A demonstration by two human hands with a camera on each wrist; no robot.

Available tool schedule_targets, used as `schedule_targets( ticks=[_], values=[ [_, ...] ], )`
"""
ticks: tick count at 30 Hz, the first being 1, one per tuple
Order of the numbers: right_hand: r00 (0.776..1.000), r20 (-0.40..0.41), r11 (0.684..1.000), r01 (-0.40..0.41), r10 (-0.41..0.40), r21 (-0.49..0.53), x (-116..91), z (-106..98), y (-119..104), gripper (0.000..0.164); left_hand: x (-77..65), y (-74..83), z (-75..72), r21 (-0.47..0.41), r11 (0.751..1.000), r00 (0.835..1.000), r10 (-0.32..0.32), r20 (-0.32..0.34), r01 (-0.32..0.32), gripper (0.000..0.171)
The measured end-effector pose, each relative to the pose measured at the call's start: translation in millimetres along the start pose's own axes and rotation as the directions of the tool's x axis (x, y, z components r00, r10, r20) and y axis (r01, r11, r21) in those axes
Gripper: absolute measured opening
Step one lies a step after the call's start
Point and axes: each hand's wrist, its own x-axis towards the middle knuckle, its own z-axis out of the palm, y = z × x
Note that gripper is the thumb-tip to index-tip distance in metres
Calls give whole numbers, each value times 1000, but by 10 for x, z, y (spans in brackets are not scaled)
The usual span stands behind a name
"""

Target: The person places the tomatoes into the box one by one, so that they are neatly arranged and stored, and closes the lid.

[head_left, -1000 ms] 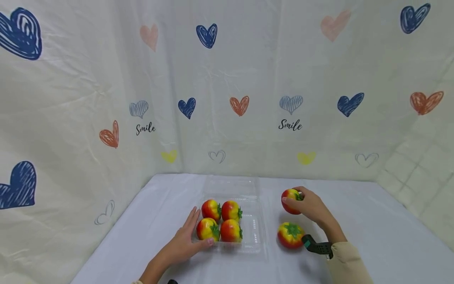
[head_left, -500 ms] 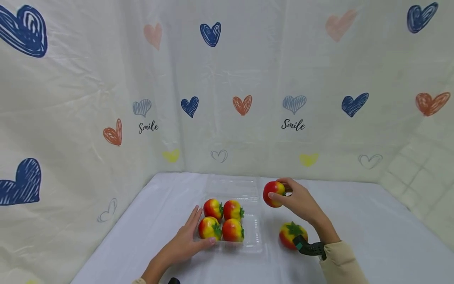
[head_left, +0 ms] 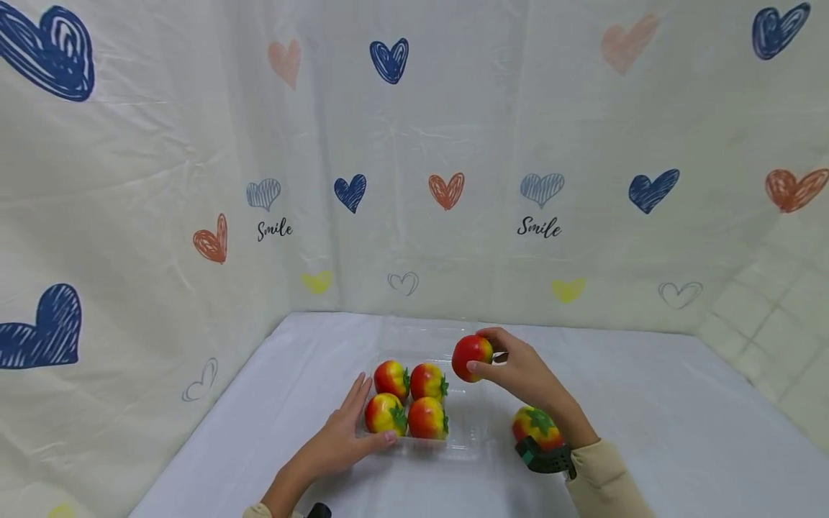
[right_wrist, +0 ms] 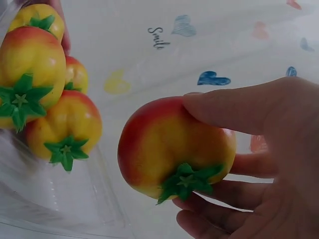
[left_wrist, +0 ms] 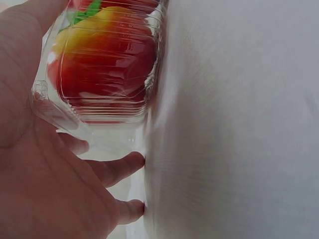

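Note:
A red-and-yellow tomato (head_left: 471,358) with a green star-shaped leaf cap is held between the thumb and fingers of my right hand (head_left: 521,370). It hangs over the right part of a clear plastic clamshell box (head_left: 465,432). Several like tomatoes sit in the box's left part, among them a front one (head_left: 427,419). My left hand (head_left: 337,435) lies against the box's front left corner, thumb along the front wall. In the left wrist view, its straight fingers (left_wrist: 117,169) reach down to the tabletop beside the box.
Another tomato (head_left: 536,426) stands on the white-covered table (head_left: 680,410), right of the box and partly behind my right wristband (head_left: 544,457). The box's clear lid (head_left: 421,332) lies folded back. A curtain (head_left: 466,144) printed with hearts closes off the back.
My right hand has carried its tomato leftward, from above the table to over the box's right part. The left hand stays at the box corner.

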Motion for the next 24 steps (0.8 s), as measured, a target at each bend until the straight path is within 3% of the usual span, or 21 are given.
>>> schedule_targets(
  ticks=[14, 24],
  values=[
    [999, 51, 999, -14, 16, -41, 75, 212, 223, 62, 11, -8, 11, 5, 1000, 1000, 2, 1, -2, 117],
    [998, 58, 979, -23, 36, -201, 72, 328, 229, 66, 5, 8, 4, 6, 1000, 1000, -8, -2, 8, 118]
  ],
)
